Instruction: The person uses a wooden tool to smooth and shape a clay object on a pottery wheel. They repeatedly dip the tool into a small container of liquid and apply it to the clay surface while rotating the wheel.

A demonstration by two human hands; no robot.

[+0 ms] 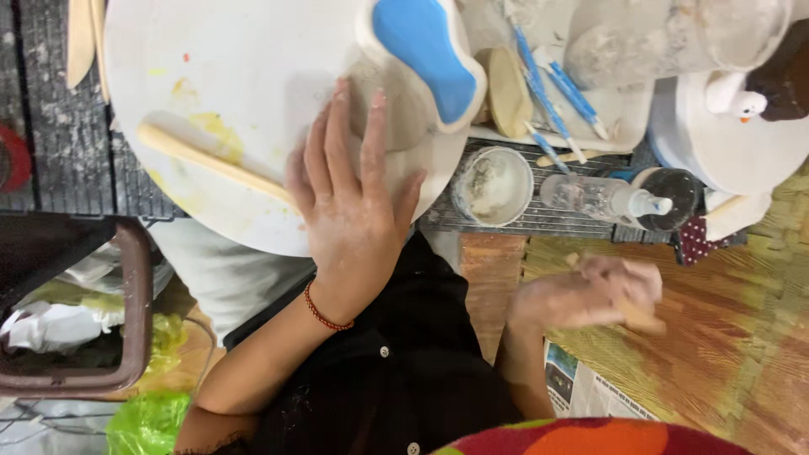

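Left hand (350, 198) lies flat, fingers spread, on the white round board (227, 101) against the grey clay piece (396, 109) with blue-glazed top; right hand (590, 291), blurred, is curled around a wooden tool (640, 318).

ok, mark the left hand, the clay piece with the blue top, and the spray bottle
left hand (350, 211): head view, back of the hand.
clay piece with the blue top (425, 55): head view, blue surface.
spray bottle (602, 198): head view, clear body.
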